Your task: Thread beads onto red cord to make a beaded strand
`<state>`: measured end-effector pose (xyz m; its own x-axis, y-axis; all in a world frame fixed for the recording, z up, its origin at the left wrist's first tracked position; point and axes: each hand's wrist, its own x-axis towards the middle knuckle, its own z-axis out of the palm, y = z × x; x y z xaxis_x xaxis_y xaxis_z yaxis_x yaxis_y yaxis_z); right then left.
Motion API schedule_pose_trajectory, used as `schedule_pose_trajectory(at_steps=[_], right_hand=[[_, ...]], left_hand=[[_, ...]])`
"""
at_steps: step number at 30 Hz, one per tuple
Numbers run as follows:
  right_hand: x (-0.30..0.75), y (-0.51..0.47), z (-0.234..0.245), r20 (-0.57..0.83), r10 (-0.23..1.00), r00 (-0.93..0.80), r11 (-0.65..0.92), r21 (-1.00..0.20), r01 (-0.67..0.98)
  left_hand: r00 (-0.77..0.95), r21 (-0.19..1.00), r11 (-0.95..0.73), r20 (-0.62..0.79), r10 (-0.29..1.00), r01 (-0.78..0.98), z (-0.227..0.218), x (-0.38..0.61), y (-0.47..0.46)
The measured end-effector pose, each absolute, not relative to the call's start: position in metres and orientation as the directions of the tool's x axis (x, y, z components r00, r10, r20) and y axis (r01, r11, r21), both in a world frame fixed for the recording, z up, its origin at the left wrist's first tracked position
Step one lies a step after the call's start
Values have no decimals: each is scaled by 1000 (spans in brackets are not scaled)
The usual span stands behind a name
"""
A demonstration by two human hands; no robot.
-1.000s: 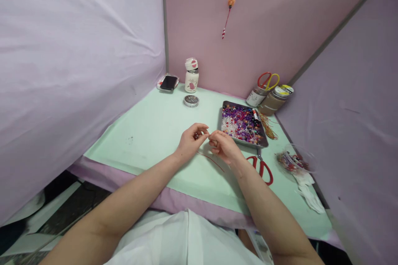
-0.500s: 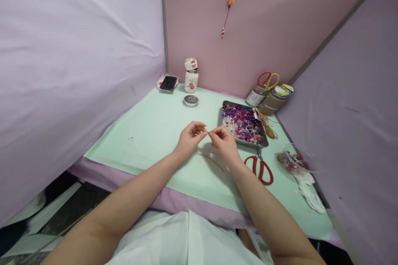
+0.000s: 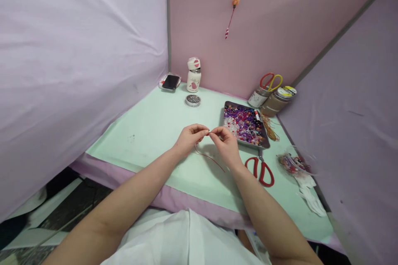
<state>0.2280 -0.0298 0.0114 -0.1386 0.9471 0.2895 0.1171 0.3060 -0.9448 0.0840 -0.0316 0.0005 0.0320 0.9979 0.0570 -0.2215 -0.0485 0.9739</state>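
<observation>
My left hand and my right hand meet fingertip to fingertip over the mint green table, both pinching a thin red cord. The cord trails down from the pinch and runs back across the table under my right wrist. Just right of my right hand lies a metal tray full of purple, clear and red beads. Whether a bead is between the fingers is too small to tell.
Red scissors lie beside my right forearm. At the back stand a white bottle, a phone, a small round tin, a cup with scissors and a tape roll. A bead bag and white gloves lie at the right.
My right hand's fingers rose from a lower curl to a pinch against my left fingertips. The view shifted slightly to the left, so objects appear a little further right.
</observation>
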Motion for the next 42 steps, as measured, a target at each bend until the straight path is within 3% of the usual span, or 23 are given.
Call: schedule_pose_trajectory(at_steps=[10,16,24,31,42], right_hand=[[230,-33,12,376,906,-195,418,-867,271],[230,-33,13,372,903,-217,422,-863,278],[229,-30,14,250,946,-204,285,-945,162],[231,-21,8,-10,974,-224,-5,-1000,24],[234,-22,13,-148,952,-266,-152,-988,7]], left_hand=[[109,989,-136,141,984,-48,5,80,-34],[142,988,-155,154,978,-6,9,82,-38],[141,977,-8,39,989,-211,0,83,-33],[185,926,81,-12,983,-369,2,84,-34],[193,888,125,-41,980,-443,1,84,-31]])
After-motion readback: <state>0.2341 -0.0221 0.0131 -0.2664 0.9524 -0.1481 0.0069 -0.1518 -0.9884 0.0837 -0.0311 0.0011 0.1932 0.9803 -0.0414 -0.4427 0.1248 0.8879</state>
